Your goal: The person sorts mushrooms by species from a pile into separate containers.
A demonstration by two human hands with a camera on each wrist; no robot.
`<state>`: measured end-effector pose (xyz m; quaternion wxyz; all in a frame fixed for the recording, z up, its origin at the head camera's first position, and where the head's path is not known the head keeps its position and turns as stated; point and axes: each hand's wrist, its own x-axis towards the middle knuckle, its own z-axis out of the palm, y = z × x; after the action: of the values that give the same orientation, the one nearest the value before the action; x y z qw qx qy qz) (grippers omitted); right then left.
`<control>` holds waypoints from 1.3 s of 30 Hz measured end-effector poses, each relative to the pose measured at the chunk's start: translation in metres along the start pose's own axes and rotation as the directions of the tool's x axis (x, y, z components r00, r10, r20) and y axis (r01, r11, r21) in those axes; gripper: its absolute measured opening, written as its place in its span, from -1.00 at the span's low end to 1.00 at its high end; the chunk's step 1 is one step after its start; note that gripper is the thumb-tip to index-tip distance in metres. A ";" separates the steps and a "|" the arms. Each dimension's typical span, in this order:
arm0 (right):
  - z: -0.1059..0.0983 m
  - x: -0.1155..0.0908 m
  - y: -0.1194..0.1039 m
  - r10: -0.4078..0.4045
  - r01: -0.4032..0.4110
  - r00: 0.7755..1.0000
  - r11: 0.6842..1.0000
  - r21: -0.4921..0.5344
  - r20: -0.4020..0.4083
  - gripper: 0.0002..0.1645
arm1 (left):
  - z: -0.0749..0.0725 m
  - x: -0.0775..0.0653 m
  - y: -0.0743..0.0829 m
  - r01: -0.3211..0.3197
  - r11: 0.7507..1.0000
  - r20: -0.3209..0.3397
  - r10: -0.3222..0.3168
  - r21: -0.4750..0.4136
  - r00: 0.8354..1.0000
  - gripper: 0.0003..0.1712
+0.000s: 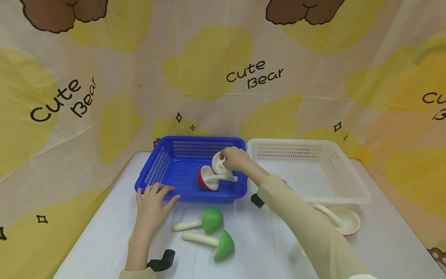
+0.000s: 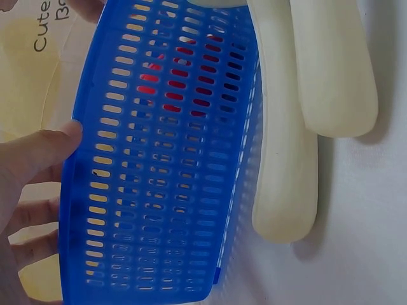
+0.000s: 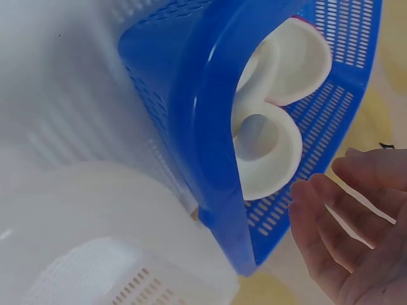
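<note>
Filling of the blue basket [image 1: 209, 197], judged part done.
Two mushrooms [image 1: 210, 179] lie inside; above them your right hand [image 1: 237, 158], fingers loosely extended, holds nothing, while your left hand [image 1: 152, 199] lightly grips the near rim between thumb and fingers. Outside on the worktop [image 1: 97, 232] remain two green mushrooms [image 1: 212, 219] in front of the basket and at least one red-edged mushroom [image 1: 349, 221] near the white basket [image 1: 348, 200], partly behind your sleeve [image 1: 303, 224].

White surface [image 1: 261, 244] directly carries: blue basket [image 1: 184, 170], touched by the left fingers [image 1: 167, 189]; two green-capped mushrooms [image 1: 213, 219] [image 1: 224, 245], right of those fingers; white basket [image 1: 327, 146], right of the right fingers [image 1: 225, 152]; red-edged mushroom [image 1: 350, 221], likewise right of these, partly hidden.
</note>
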<state>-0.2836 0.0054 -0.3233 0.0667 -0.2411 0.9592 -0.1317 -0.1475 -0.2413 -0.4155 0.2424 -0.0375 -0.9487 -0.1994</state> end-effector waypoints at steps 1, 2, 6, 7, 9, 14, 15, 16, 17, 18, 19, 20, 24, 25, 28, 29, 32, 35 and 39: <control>-0.002 -0.003 0.000 -0.010 0.010 1.000 1.000 0.007 -0.005 -0.56 | 0.000 0.000 0.000 0.001 1.000 -0.001 -0.001 -0.003 1.000 -0.69; -0.003 -0.005 0.000 -0.016 0.016 1.000 1.000 0.020 -0.010 -0.56 | 0.000 0.001 0.000 0.001 1.000 -0.003 -0.001 -0.005 1.000 -0.69; -0.006 -0.014 0.001 -0.035 0.036 0.999 0.998 0.047 -0.036 -0.62 | 0.000 0.002 -0.001 0.002 1.000 -0.005 -0.002 -0.007 1.000 -0.69; -0.007 -0.017 0.001 -0.039 0.042 0.998 0.998 0.052 -0.046 -0.63 | 0.000 0.002 -0.001 0.002 1.000 -0.005 -0.002 -0.006 1.000 -0.69; -0.008 -0.022 0.003 -0.054 0.058 0.996 0.997 0.057 -0.065 -0.66 | 0.001 0.002 -0.001 -0.001 1.000 -0.004 0.001 -0.001 1.000 -0.69; -0.008 -0.034 0.007 -0.099 0.106 0.989 0.992 0.061 -0.113 -0.71 | 0.001 0.002 -0.001 -0.002 1.000 -0.004 0.002 -0.004 1.000 -0.69; -0.008 -0.036 0.008 -0.103 0.110 0.988 0.992 0.060 -0.119 -0.71 | 0.001 0.003 -0.001 -0.002 1.000 -0.004 0.002 -0.005 1.000 -0.69; -0.008 -0.038 0.009 -0.107 0.115 0.986 0.992 0.059 -0.125 -0.71 | 0.001 0.003 -0.001 -0.002 1.000 -0.004 0.002 -0.006 1.000 -0.69; -0.008 -0.041 0.010 -0.114 0.122 0.984 0.991 0.056 -0.134 -0.72 | 0.001 0.003 -0.001 -0.001 1.000 -0.003 0.001 -0.007 1.000 -0.69; -0.008 -0.044 0.011 -0.118 0.126 0.983 0.991 0.051 -0.139 -0.71 | 0.001 0.003 -0.001 0.000 1.000 -0.001 0.000 -0.008 1.000 -0.68; -0.008 -0.046 0.011 -0.121 0.128 0.982 0.991 0.046 -0.146 -0.72 | 0.001 0.003 -0.001 0.001 1.000 0.001 -0.001 -0.007 1.000 -0.68; -0.007 -0.049 0.012 -0.124 0.132 0.980 0.990 0.041 -0.155 -0.72 | 0.001 0.003 -0.001 0.001 1.000 0.002 -0.001 -0.007 1.000 -0.68; -0.006 -0.059 0.015 -0.141 0.146 0.970 0.989 0.011 -0.198 -0.73 | 0.000 0.002 -0.001 0.000 1.000 0.002 0.000 0.000 1.000 -0.68; -0.005 -0.062 0.015 -0.141 0.146 0.968 0.989 0.009 -0.208 -0.74 | 0.000 0.002 -0.001 -0.001 1.000 0.000 0.001 0.001 1.000 -0.68; -0.005 -0.071 0.016 -0.133 0.140 0.964 0.990 0.014 -0.230 -0.76 | 0.001 0.002 -0.001 -0.003 1.000 -0.003 0.003 0.005 1.000 -0.68; -0.004 -0.074 0.017 -0.129 0.138 0.963 0.990 0.020 -0.238 -0.76 | 0.001 0.002 -0.001 -0.004 1.000 -0.003 0.004 0.006 1.000 -0.68; -0.003 -0.084 0.020 -0.120 0.133 0.956 0.991 0.032 -0.266 -0.78 | 0.001 0.002 -0.001 -0.001 1.000 0.000 0.001 0.001 1.000 -0.68; -0.002 -0.095 0.023 -0.110 0.130 0.949 0.990 0.050 -0.294 -0.80 | 0.002 0.002 -0.001 -0.001 1.000 0.001 0.001 -0.001 1.000 -0.68; 0.001 -0.110 0.028 -0.088 0.121 0.943 0.989 0.083 -0.320 -0.79 | 0.001 0.001 -0.001 -0.007 1.000 -0.009 0.008 0.003 1.000 -0.68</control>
<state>-0.1997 0.0813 -0.3252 -0.0821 -0.2639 0.9354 -0.2205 -0.1489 -0.2415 -0.4160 0.2477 -0.0398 -0.9478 -0.1970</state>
